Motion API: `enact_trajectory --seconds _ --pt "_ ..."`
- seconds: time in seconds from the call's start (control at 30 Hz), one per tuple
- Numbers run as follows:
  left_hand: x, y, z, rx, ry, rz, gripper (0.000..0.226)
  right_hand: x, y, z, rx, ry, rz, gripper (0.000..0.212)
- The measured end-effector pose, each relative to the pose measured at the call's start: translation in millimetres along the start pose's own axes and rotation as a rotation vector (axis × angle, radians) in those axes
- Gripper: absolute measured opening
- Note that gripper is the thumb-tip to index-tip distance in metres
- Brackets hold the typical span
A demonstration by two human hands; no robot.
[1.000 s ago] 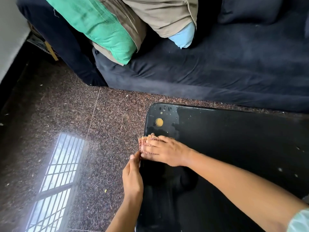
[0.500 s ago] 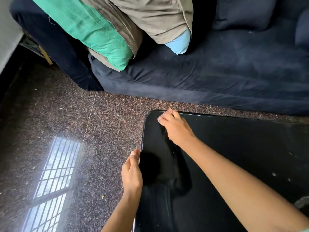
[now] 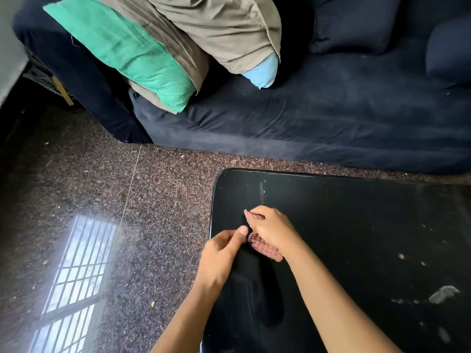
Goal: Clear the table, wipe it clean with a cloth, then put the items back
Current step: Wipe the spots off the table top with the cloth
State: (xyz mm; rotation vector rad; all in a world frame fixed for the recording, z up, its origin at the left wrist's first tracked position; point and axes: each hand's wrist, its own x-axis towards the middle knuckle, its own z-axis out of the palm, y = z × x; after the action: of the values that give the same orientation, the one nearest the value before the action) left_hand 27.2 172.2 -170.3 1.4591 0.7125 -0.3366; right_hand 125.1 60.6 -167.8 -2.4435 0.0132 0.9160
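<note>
Cloth point(image 3: 265, 249), a reddish wad, lies under the right hand point(image 3: 271, 229), whose curled fingers grip it against the black table point(image 3: 356, 225). The left hand point(image 3: 220, 256) is just beside it, fingers loosely curled and thumb reaching to the cloth; I cannot tell whether it pinches the fabric. The likely risks are that the pale smears point(image 3: 443, 294) well to the right of both hands get missed, or that a bunched wad spreads grime or flicks crumbs onto the floor point(image 3: 127, 200) just left of the hands.
</note>
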Motion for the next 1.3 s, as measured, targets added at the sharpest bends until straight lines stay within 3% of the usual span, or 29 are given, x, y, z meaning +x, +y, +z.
enact_trajectory --seconds 0.1,0.2,0.37,0.47,0.57,0.63,0.7,0.83,0.93,0.97,1.03,1.1,1.2,1.3 --pt "-1 13 9 -0.149 -0.155 -0.017 0.023 1 -4 5 0.025 -0.005 0.051 0.036" --pt "5 11 6 -0.232 -0.187 -0.034 0.026 -3 -4 -4 0.286 -0.047 0.103 0.037" --pt "15 0 -8 -0.280 -0.266 -0.048 0.038 -17 9 -31 0.416 -0.376 -0.017 0.031" --pt "16 -5 -14 -0.299 -0.334 -0.042 0.043 -10 19 -32 0.483 -0.457 -0.012 0.050" --pt "22 -2 -16 -0.283 -0.376 -0.035 0.044 -5 34 -23 0.894 -0.619 0.147 0.074" --pt "26 4 -15 -0.249 -0.380 -0.026 0.041 -3 45 -21 1.023 -0.713 0.154 0.077" --pt "31 14 -12 -0.194 -0.345 0.018 0.036 -1 49 -23 1.060 -0.683 0.151 0.066" --pt "47 23 -10 -0.131 -0.081 0.161 0.038 9 32 -43 1.110 -0.393 0.133 0.016" --pt "56 24 -15 -0.109 0.087 0.177 0.035 34 21 -75 1.199 -0.069 0.055 0.020" --pt "58 22 -18 -0.118 0.139 0.165 0.032 43 19 -84 1.095 0.086 0.017 0.024" --pt "59 15 -24 -0.092 0.231 0.121 0.028 64 17 -94 0.636 0.387 -0.061 0.035" --pt "59 2 -30 0.002 0.288 0.048 0.028 75 15 -88 0.114 0.513 -0.161 0.042" --pt "58 -16 -35 0.115 0.325 -0.049 0.035 86 16 -54 -0.420 0.362 -0.395 0.050" --pt "53 -25 -34 0.153 0.292 -0.104 0.037 71 19 -22 -0.597 0.279 -0.399 0.036"
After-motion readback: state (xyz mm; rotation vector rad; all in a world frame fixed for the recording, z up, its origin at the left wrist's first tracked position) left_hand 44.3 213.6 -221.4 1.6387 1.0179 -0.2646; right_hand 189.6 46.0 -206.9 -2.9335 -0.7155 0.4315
